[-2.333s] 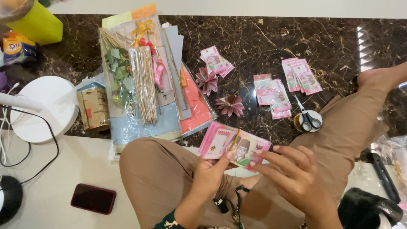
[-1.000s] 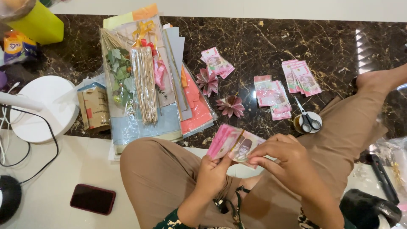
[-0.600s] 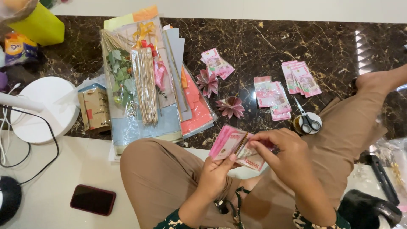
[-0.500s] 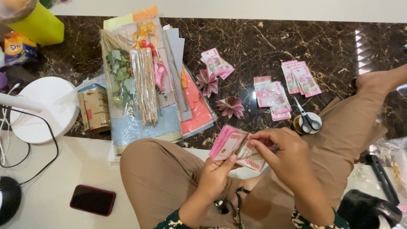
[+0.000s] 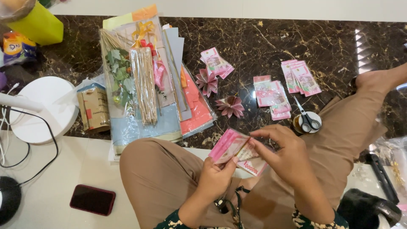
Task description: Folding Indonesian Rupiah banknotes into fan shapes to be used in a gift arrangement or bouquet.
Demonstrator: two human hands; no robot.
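Left hand (image 5: 216, 176) is closed on the lower end of a folded pink banknote (image 5: 231, 146), thumb pressed to its face, above the person's lap. Right hand (image 5: 286, 154) pinches the same banknote from the other side, fingers curled over its top edge. Beyond the right hand, on the dark marble floor, scissors (image 5: 306, 116) rest on a tape roll. Further out lie stacks of pink notes (image 5: 271, 95) and two folded paper flowers (image 5: 230, 106). Far left of the left hand, a dark phone (image 5: 92, 199) lies on the pale floor.
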